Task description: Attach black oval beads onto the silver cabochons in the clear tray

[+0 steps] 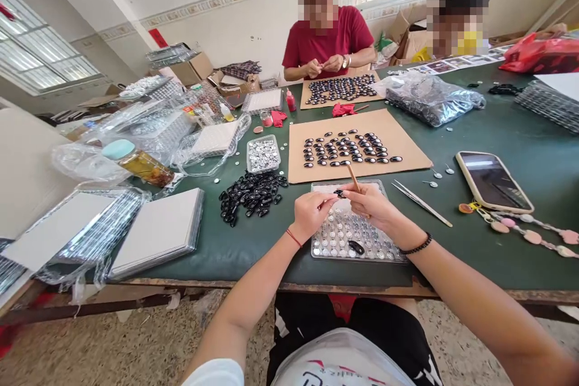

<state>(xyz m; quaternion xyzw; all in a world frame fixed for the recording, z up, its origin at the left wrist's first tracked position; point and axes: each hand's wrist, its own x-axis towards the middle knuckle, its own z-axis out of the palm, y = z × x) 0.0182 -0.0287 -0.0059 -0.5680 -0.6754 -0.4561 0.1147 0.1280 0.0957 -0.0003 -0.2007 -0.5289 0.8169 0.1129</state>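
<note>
My left hand (310, 212) is closed, pinching a small glossy black oval piece (339, 193) at its fingertips. Fingers of my right hand (374, 206) meet the same piece and grip a thin wooden stick (353, 177), whose lower end is hidden by the hand. Under both hands lies a clear plastic tray (315, 253) with rows of round silvery parts. One black piece (356, 247) rests on top of it. Beyond my hands, a cardboard sheet (407, 148) bears rows of black pieces with pale centres. To the left sit a heap of black pieces (251, 198) and a tub of small white-silver discs (263, 154).
Metal tweezers (423, 204) and a phone (494, 181) with a beaded strap lie right. Stacked trays (158, 232) and a lidded jar (138, 163) stand left. Across the table, a person in red (332, 42) works over another cardboard sheet; another person sits at right.
</note>
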